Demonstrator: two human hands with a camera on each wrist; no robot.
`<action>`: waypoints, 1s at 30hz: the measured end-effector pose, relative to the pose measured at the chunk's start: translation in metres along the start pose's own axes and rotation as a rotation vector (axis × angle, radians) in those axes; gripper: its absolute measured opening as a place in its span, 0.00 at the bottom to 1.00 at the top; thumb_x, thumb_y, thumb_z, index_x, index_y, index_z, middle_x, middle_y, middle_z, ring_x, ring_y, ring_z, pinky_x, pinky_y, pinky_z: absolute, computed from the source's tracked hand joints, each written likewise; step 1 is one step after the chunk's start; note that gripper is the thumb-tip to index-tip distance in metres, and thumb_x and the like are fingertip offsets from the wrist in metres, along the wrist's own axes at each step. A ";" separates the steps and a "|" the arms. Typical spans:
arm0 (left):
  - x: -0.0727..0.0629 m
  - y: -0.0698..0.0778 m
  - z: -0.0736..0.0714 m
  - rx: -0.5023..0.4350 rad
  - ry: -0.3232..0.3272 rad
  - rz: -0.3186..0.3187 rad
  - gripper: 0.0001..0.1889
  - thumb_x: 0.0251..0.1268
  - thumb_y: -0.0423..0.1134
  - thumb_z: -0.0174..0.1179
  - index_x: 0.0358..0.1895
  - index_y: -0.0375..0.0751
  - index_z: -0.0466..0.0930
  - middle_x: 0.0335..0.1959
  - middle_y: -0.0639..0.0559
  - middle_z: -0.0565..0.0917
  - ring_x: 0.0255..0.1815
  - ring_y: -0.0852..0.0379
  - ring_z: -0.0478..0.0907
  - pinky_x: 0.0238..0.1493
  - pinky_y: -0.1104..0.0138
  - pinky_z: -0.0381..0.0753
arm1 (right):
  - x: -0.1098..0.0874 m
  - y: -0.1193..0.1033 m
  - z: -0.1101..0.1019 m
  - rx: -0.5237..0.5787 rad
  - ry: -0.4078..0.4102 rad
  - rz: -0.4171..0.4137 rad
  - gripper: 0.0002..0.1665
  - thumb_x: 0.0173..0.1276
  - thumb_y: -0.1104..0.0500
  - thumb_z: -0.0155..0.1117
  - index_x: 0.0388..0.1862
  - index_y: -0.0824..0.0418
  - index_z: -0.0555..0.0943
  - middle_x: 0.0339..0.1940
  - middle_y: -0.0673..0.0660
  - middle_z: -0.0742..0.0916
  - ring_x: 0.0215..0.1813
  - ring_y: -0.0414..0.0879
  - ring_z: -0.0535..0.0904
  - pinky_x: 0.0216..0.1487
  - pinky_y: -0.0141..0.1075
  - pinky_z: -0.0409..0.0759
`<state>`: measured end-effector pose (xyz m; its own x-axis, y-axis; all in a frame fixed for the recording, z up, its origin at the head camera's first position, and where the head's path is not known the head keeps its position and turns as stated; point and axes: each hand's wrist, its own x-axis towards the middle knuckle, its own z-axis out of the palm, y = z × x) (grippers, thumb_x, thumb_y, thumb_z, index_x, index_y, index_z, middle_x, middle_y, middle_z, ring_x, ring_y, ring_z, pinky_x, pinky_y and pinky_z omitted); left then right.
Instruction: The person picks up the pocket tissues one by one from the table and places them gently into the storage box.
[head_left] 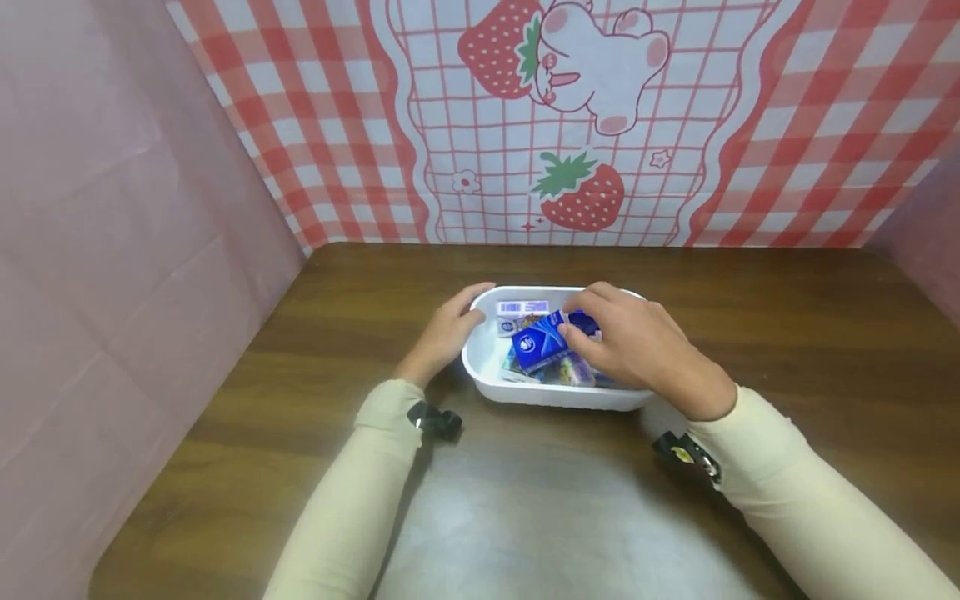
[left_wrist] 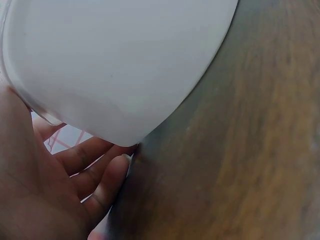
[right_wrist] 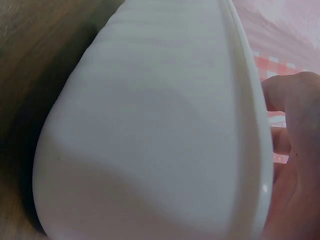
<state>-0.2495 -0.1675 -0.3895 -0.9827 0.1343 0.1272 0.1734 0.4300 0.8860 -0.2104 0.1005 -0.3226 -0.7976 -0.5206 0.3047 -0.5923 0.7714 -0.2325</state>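
A white oblong tub [head_left: 562, 397] stands on the table with several small packs in it. My left hand [head_left: 447, 327] holds its left end, thumb at the rim and the other fingers round the outside, as the left wrist view shows by the tub's wall [left_wrist: 125, 65]. My right hand [head_left: 637, 337] reaches over the right side into the tub. Its thumb and forefinger pinch the right end of a blue box [head_left: 536, 342] with a white emblem, which lies tilted on the other packs. In the right wrist view the tub wall [right_wrist: 150, 125] hides the fingertips.
Inside the tub, a white pack with a purple barcode [head_left: 523, 307] lies at the back and a pale, purple-marked pack [head_left: 576, 370] at the front. The brown wooden table [head_left: 360, 333] meets a red-and-white checked cloth [head_left: 330, 125] behind. A pink sheet [head_left: 112, 250] hangs at the left.
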 end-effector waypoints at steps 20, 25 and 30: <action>-0.004 -0.005 -0.007 -0.012 -0.012 0.026 0.24 0.74 0.37 0.51 0.71 0.50 0.72 0.67 0.47 0.76 0.63 0.49 0.75 0.60 0.55 0.76 | 0.000 0.017 -0.007 0.043 0.007 0.097 0.22 0.69 0.48 0.65 0.56 0.57 0.83 0.54 0.57 0.85 0.56 0.55 0.81 0.52 0.56 0.81; -0.005 -0.006 -0.012 0.005 -0.011 0.010 0.24 0.74 0.38 0.51 0.71 0.47 0.73 0.66 0.45 0.76 0.64 0.48 0.74 0.63 0.54 0.74 | 0.001 0.020 -0.008 0.046 0.005 0.108 0.21 0.70 0.48 0.64 0.55 0.57 0.83 0.53 0.57 0.86 0.55 0.55 0.81 0.53 0.56 0.80; -0.007 -0.007 -0.017 0.027 -0.004 0.003 0.23 0.73 0.39 0.51 0.70 0.43 0.73 0.65 0.43 0.77 0.63 0.47 0.74 0.63 0.54 0.74 | 0.003 0.022 -0.008 0.072 0.010 0.134 0.20 0.69 0.48 0.65 0.54 0.58 0.84 0.51 0.57 0.86 0.53 0.55 0.81 0.51 0.55 0.80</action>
<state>-0.2450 -0.1866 -0.3887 -0.9820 0.1392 0.1280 0.1781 0.4533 0.8734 -0.2252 0.1189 -0.3192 -0.8689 -0.4108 0.2761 -0.4878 0.8053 -0.3370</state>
